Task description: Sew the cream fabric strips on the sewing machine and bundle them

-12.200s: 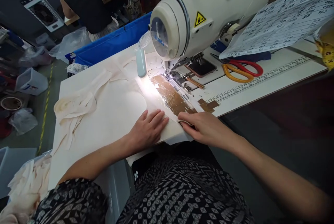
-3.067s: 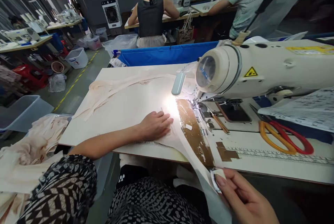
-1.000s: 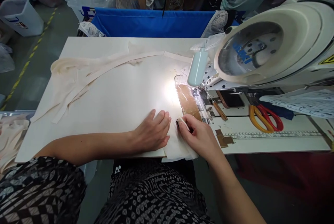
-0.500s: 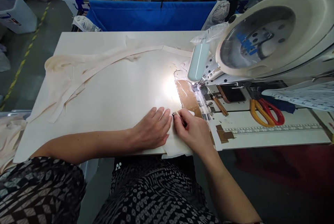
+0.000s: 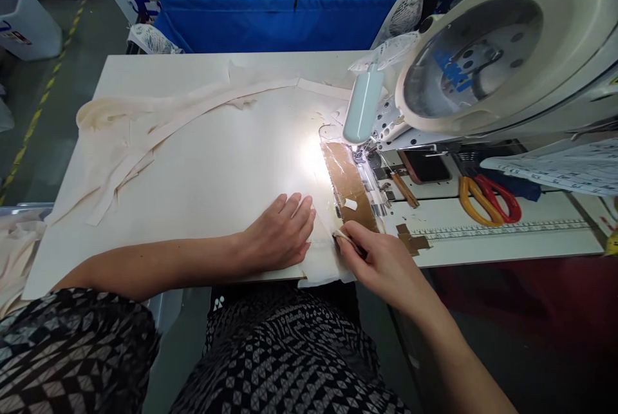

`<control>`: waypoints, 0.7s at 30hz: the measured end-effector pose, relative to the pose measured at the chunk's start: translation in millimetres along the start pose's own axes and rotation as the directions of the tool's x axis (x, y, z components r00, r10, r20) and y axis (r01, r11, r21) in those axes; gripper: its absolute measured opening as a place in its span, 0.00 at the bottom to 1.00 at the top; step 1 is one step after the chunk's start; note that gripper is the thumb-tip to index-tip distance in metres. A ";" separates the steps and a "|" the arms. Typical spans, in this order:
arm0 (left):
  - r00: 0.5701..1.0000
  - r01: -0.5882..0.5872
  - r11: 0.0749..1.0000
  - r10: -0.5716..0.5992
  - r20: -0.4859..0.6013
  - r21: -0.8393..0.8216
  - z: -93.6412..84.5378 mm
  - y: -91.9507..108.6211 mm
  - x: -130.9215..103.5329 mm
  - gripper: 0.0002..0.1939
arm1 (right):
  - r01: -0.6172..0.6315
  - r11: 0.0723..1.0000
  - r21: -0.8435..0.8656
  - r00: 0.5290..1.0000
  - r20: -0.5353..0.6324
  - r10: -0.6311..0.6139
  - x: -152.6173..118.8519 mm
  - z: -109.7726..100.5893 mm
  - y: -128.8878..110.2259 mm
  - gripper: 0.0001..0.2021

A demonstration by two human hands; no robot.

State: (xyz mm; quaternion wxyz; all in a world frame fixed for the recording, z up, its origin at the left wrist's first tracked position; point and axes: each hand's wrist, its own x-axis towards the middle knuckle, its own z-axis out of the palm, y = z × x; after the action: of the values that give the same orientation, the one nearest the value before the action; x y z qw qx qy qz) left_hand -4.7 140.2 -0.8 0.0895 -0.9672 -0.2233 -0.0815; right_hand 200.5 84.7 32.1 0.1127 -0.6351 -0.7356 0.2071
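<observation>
My left hand (image 5: 282, 232) lies flat, palm down with fingers stretched out, near the table's front edge. Beside its fingertips is a pale cream cloth piece (image 5: 324, 264), whose lower edge hangs slightly over the table edge. At the right side of this cloth, my right hand (image 5: 374, 256) is closed in a pinch. A thin pale edge and something small and dark show between its thumb and fingers; their kind is mostly hidden. A small white scrap (image 5: 350, 204) lies on the brown tape (image 5: 345, 172) just beyond. Farther left, a long cream fabric piece (image 5: 138, 121) spreads across the white table (image 5: 217, 176).
A sewing machine (image 5: 483, 60) stands at the right, its lamp lit near the needle. Close by are a wooden-handled tool (image 5: 404, 190), a phone (image 5: 425, 166), scissors (image 5: 483, 201) and a measuring tape (image 5: 506, 228). A blue cloth bin (image 5: 280, 24) stands behind the table.
My right hand has moved right and slightly toward me, uncovering the white scrap and more of the brown tape. My left hand stays flat in nearly the same place. The view has shifted slightly.
</observation>
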 end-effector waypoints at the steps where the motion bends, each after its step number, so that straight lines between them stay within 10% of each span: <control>1: 1.000 0.000 1.000 0.000 0.004 -0.005 -0.5 0.0 0.1 0.28 | -0.031 0.999 0.039 0.999 -0.015 0.032 -1.0 -0.8 1.2 0.13; 21: 0.999 -0.003 1.000 0.004 -0.053 0.031 -3.1 2.0 -0.3 0.23 | -0.005 0.999 -0.050 0.970 -0.241 -0.008 27.1 24.2 -2.3 0.09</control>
State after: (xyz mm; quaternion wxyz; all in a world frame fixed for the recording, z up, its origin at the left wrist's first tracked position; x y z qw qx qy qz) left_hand -4.5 137.7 1.9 0.1106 -0.9636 -0.2205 -0.1035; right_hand 183.6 107.1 9.1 0.1853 -0.6577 -0.7219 0.1095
